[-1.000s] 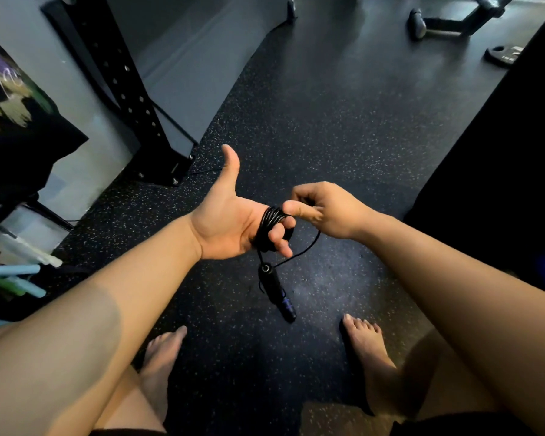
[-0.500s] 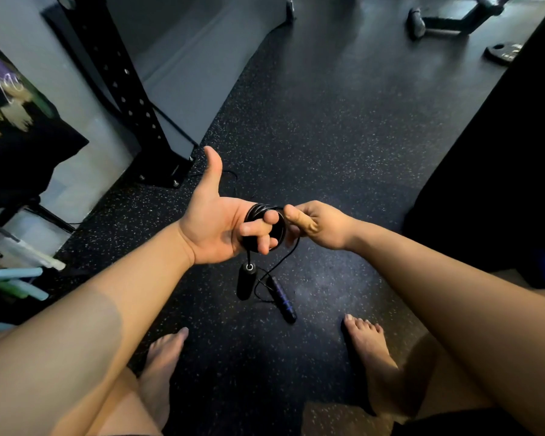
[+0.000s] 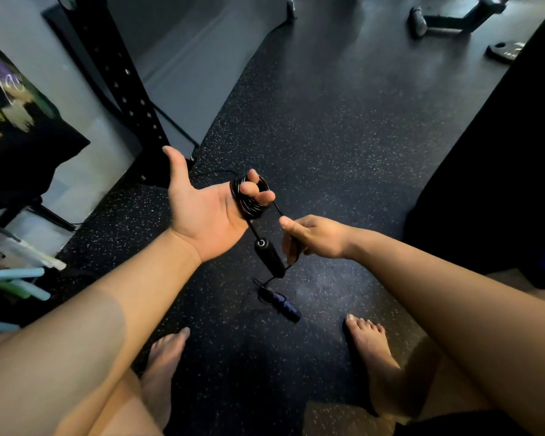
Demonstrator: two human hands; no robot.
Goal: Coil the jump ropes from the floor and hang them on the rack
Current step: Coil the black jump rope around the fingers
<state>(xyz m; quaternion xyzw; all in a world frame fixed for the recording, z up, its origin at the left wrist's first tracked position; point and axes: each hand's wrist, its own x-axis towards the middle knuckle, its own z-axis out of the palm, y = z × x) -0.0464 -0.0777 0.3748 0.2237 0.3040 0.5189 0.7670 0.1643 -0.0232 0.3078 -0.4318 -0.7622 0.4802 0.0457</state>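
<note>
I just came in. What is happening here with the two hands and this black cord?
A person is winding a black jump rope into loops around the left hand. The right hand pinches the loose cord just beside the loops. One handle hangs below the left hand. The other handle seems to lie on the floor in front of the bare feet, so the coiling is not finished.

Glossy black jump rope cord (image 3: 249, 203), thin, plastic-coated look; hanging handle (image 3: 269, 258) smooth matt black, plastic look; floor (image 3: 328, 136) matt dark rubber, grainy, pale-speckled; rack upright (image 3: 120, 86) black-painted metal, perforated, dull sheen.
</note>
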